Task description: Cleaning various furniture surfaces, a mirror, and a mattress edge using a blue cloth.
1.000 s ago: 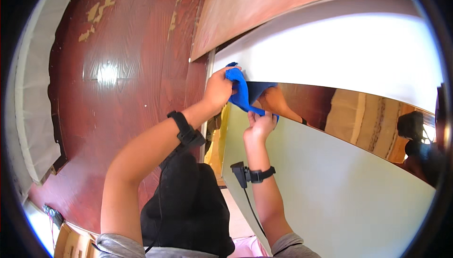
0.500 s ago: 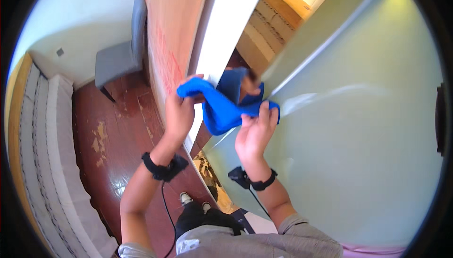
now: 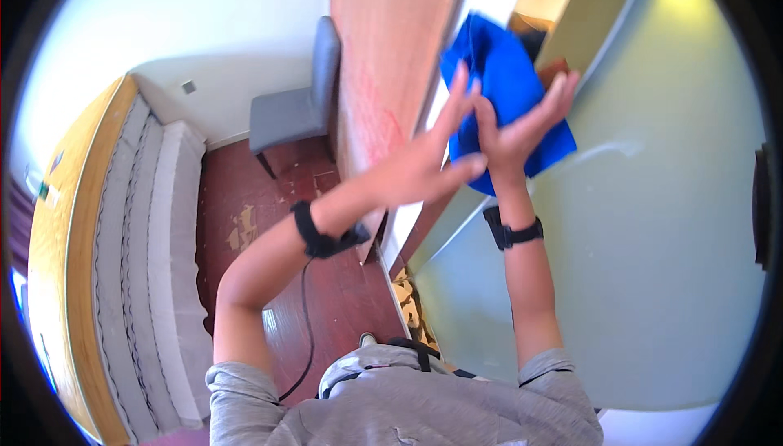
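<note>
A bright blue cloth (image 3: 502, 87) is held up in front of me against a pale green wall or door surface (image 3: 669, 226). My right hand (image 3: 522, 132) presses flat on the cloth, fingers spread and pointing up. My left hand (image 3: 428, 160) lies open beside it, fingers stretched across the cloth's left edge. Both wrists wear black bands. The cloth's lower part hangs behind my right hand.
A reddish wooden panel (image 3: 383, 62) and a white frame strip run up the middle. A grey chair (image 3: 298, 107) stands on the dark red floor (image 3: 245, 201) by the white wall. A grey cushioned bench (image 3: 143, 266) lines the left side.
The view has tilted further up. Both hands raised the cloth higher along the green surface, and my hands went from gripping it bunched to lying flat on it.
</note>
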`<state>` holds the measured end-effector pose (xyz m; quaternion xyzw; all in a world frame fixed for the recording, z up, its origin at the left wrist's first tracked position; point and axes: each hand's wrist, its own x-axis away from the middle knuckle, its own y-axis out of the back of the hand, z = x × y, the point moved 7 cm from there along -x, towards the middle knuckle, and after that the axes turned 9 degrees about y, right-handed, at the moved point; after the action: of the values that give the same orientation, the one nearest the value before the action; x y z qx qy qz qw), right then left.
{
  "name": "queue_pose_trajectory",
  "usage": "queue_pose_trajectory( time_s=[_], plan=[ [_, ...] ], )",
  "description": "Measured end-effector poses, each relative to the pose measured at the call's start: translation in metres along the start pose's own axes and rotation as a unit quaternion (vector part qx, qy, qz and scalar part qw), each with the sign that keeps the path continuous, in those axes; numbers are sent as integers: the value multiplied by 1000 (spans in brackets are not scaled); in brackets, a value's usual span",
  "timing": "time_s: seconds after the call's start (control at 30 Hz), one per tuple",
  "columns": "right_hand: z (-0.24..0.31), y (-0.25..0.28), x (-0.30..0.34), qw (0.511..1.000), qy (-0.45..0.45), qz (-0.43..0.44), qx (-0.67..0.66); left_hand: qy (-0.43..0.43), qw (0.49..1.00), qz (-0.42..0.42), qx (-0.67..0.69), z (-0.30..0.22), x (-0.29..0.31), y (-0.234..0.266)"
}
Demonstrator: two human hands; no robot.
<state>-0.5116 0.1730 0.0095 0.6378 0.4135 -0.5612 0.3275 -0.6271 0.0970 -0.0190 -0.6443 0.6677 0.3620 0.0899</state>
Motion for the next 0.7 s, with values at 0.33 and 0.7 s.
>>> queue_pose_trajectory(
  time_s=[0.33,0.7],
  plan=[
    [-139,40,412,826,-517,102,-200,544,833,59,88,115,405,-72],
    [181,-25,536,467,-130,740,-466,722,671,-123,117,57,446,-58]
  ],
)
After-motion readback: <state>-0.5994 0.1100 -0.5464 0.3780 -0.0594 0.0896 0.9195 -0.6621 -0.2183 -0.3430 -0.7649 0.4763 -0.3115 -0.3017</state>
